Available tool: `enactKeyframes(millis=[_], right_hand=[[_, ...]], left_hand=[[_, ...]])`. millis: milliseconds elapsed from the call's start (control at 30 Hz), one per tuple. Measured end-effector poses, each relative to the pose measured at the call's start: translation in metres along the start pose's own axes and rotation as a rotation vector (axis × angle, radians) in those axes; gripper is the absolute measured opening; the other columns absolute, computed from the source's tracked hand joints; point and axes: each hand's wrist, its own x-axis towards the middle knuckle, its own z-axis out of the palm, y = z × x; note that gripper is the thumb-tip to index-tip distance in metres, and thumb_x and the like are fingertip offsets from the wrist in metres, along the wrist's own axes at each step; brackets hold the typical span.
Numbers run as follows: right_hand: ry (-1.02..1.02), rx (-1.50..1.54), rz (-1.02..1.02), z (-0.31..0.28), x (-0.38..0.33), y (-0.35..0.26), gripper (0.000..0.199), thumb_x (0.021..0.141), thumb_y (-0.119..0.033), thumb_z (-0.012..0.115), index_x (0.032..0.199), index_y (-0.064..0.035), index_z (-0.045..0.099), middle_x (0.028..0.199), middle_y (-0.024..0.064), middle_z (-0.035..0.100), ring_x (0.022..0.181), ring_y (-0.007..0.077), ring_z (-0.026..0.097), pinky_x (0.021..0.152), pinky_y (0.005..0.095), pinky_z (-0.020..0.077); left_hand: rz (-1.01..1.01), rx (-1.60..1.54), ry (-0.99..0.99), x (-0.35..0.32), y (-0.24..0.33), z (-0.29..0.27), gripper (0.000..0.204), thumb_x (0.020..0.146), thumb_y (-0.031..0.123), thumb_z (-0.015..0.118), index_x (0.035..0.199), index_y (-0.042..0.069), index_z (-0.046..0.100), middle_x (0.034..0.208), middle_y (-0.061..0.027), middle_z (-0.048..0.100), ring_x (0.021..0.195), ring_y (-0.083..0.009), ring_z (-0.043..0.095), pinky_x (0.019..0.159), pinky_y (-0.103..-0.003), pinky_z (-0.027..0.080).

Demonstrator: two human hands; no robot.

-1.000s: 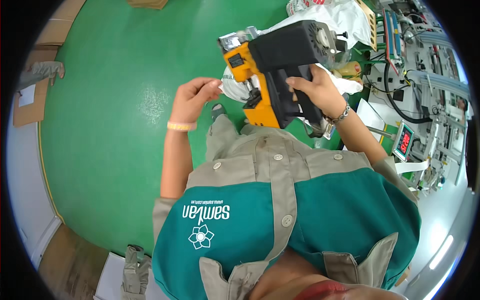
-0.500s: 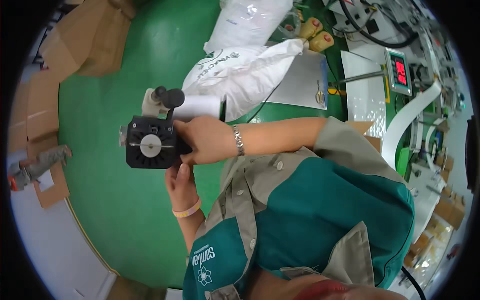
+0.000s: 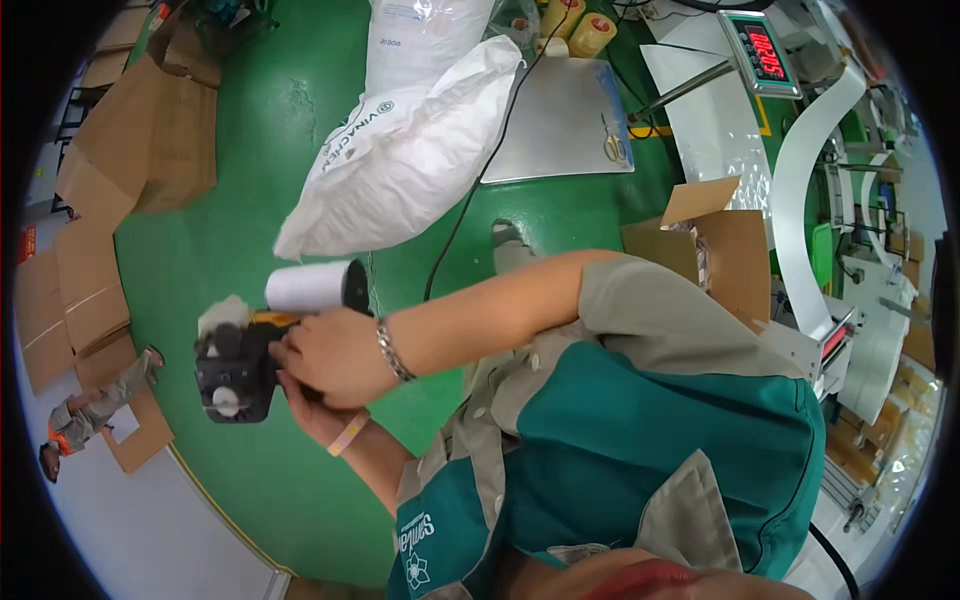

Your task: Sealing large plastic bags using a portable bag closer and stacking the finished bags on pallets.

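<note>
Green floor [image 3: 255,480] behind, black machine [image 3: 236,374] juts left of right hand [image 3: 335,355] gripping it; grip of left hand [image 3: 316,420] unclear.

The green floor [image 3: 265,190] is used as the carrying surface. At eleven o'clock a long white sack [image 3: 400,170] is laid on it, and a second white bag [image 3: 425,40] is set against its far end. Near one o'clock a flat grey board [image 3: 555,120] is placed, on which scissors [image 3: 614,148] are rested. Brown cartons [image 3: 170,130] are spread at ten o'clock.
</note>
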Motion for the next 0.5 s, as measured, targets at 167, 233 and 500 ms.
enactKeyframes(millis=[167,233,500], right_hand=[[0.419,0.291,-0.072,-0.07,-0.069,0.065,0.024,0.068,-0.016,0.061,0.089,-0.005,0.056,0.089,0.0095,0.057,0.083,0.0248,0.055,0.07,0.0347,0.0458],[0.538,0.237,0.265,-0.077,-0.113,0.141,0.019,0.072,-0.012,0.058,0.089,-0.0041,0.056,0.086,0.0103,0.056,0.079,0.0256,0.056,0.068,0.0323,0.0461],[0.315,-0.208,1.494,0.008,-0.403,0.424,0.018,0.074,-0.021,0.048,0.08,-0.0065,0.057,0.083,0.0166,0.057,0.078,0.0338,0.055,0.071,0.0413,0.0454]], left_hand=[[-0.054,-0.211,-0.085,0.015,0.009,-0.058,0.026,0.08,0.017,0.049,0.099,-0.001,0.046,0.09,-0.0089,0.049,0.084,-0.0181,0.048,0.08,-0.032,0.041],[-0.041,-0.182,0.004,0.012,0.019,-0.063,0.019,0.079,0.014,0.052,0.091,0.0,0.049,0.081,-0.0062,0.049,0.077,-0.016,0.048,0.074,-0.03,0.043],[0.0,0.414,0.514,0.014,0.059,-0.058,0.012,0.07,0.014,0.057,0.077,0.005,0.052,0.07,-0.0022,0.05,0.065,-0.0135,0.049,0.064,-0.025,0.045]])
